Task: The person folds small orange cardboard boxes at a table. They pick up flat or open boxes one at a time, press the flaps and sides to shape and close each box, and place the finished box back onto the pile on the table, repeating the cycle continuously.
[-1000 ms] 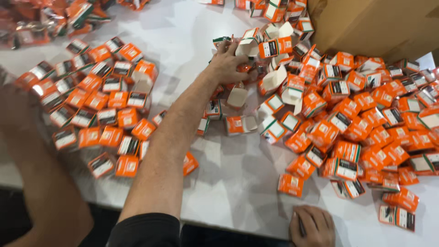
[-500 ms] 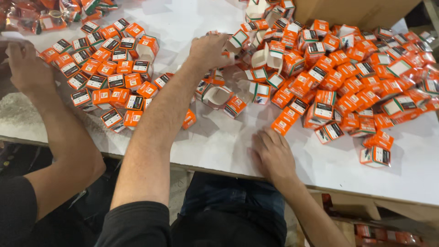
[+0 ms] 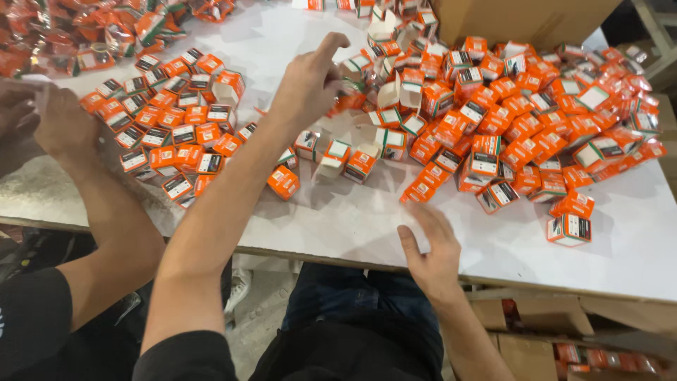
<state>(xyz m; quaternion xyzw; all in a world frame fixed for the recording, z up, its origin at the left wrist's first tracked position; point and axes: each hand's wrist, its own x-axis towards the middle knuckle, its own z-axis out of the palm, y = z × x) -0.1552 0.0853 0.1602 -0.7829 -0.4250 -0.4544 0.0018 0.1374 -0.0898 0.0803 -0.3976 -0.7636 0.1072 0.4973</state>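
Though blurred, left hand (image 3: 310,85) clenched on orange box (image 3: 350,103); right hand (image 3: 430,250) released, flat on table (image 3: 352,219).

One head-worn camera looks steeply down, close over the white flat bench (image 3: 338,219), facing forward past the near edge.

A packing workshop: the white desk (image 3: 352,219) is heaped with small orange boxes (image 3: 536,127), some standing open and unfilled, beside a large cardboard carton (image 3: 522,21). Orange foil packets (image 3: 84,35) pile at the far corner, and more cartons (image 3: 536,317) sit under the desk.
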